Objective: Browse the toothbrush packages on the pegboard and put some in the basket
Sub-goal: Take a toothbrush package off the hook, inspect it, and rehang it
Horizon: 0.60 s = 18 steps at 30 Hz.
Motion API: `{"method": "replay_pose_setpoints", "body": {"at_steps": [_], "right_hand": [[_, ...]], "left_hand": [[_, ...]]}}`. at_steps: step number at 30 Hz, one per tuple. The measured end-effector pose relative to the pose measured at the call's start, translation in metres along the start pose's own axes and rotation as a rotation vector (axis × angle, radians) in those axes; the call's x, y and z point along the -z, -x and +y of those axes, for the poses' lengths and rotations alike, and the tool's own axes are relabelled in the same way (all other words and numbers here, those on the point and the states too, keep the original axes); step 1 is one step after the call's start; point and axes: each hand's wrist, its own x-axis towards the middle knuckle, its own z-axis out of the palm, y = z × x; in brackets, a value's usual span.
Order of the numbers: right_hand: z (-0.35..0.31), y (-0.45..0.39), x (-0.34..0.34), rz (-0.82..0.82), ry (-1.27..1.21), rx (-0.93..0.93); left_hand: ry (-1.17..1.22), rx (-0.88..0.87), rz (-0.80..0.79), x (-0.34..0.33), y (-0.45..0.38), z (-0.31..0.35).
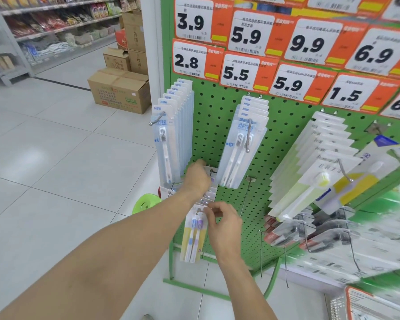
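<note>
Head view: browsing low on the pegboard [208, 125], left hand [198, 176] reaching in, grip hidden, right hand [219, 224] pinching the front toothbrush package [193, 234]; next, probably sliding it off its hook [198, 212].

price tags [240, 72] above pegboard [206, 139], upper row: 3.9, 5.9, 9.9, 6.9
price tags, lower row: 2.8, 5.5, 5.9, 1.5
toothbrush packages [169, 125] on pegboard, left two hooks: "NEW" on headers
other package text: too blurred to read
</note>
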Motion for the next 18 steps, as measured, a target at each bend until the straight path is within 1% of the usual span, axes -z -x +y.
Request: {"method": "replay_pose_setpoints", "body": {"at_steps": [4,8,13,18], "right_hand": [[-0.0039,-0.0006,-0.0036,0.002,0.005,-0.020],[-0.0055,-0.0005,-0.0023,-0.001,-0.001,-0.033],[-0.0047,-0.0039,-0.0024,-0.004,0.014,-0.038],[-0.0071,-0.0075,-0.0023,-0.005,0.050,-0.024]], "left_hand": [[0.058,0.041,0.051,-0.0040,-0.0095,-0.0011],[0.000,0.042,0.111,-0.0082,-0.0126,-0.0060],[-0.126,-0.006,0.101,-0.0058,-0.0098,-0.0013],[-0.142,-0.019,0.130,-0.0033,-0.0069,-0.0030]]}}
